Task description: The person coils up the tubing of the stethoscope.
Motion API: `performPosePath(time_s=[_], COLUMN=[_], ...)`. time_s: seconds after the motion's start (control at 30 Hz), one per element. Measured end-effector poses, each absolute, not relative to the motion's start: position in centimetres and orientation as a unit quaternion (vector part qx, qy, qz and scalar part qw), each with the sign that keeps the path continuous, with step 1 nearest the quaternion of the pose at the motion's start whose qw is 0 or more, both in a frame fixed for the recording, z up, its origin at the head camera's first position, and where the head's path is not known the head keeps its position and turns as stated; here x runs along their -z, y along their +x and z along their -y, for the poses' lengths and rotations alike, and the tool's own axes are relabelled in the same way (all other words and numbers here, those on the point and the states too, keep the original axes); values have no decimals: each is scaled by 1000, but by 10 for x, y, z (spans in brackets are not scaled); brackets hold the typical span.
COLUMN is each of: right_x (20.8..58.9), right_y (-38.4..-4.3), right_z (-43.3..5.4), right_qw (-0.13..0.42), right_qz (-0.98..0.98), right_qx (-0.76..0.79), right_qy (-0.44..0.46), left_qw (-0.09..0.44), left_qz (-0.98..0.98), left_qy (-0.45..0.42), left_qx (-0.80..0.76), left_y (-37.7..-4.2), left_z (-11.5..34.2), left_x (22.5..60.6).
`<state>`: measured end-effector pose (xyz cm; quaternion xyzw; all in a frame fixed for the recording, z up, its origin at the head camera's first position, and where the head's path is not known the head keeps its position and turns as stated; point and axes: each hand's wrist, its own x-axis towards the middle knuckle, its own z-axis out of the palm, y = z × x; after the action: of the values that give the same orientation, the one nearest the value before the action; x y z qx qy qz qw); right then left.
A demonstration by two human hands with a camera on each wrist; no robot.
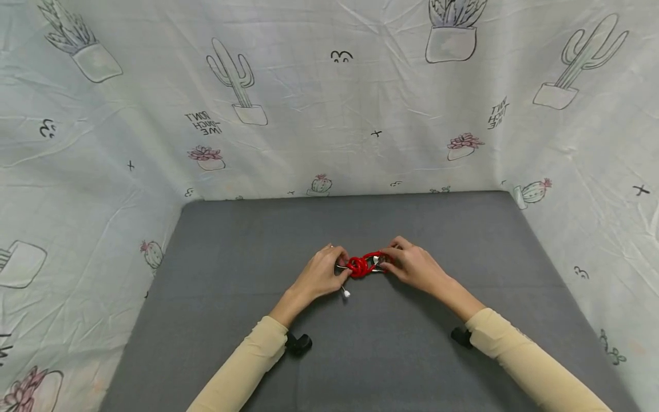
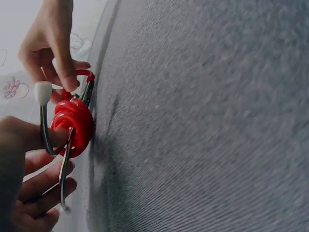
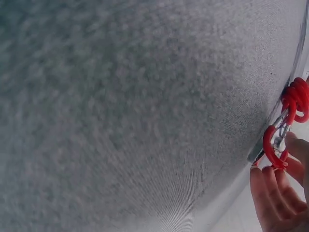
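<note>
On the grey felt table top [image 1: 257,240], the red coiled cord with metal hooks [image 1: 363,265] lies left-to-right between both hands, left hand [image 1: 320,276] pinching its coiled end, right hand [image 1: 415,266] apparently pinching the loop end.

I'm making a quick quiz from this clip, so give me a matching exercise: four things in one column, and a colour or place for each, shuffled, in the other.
Things:
1. coiled cord
2. table cover
3. sleeves
4. cap on the metal arm

Descriptions:
A. grey
B. white
C. red, between both hands
D. pale yellow

Pairs: 1-C, 2-A, 3-D, 4-B
</note>
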<state>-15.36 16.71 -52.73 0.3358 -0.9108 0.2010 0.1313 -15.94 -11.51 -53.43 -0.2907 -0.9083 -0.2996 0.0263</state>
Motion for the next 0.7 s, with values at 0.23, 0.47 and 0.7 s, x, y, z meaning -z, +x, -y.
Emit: performPosePath(time_s=[0.23,0.47,0.7], right_x=[530,530,529], right_y=[-154,-153,-152], right_z=[-165,-166,-168], right_qw=[146,129,102], right_qz=[913,922,931], right_qx=[-194,-190,-190], right_qy=[328,311,296], left_qw=[9,26,27], left_qz=[907,911,912], left_qy=[-280,-281,-284], left_qx=[315,302,294], left_y=[-158,-155,-155], left_z=[118,117,117], left_x=[531,529,527])
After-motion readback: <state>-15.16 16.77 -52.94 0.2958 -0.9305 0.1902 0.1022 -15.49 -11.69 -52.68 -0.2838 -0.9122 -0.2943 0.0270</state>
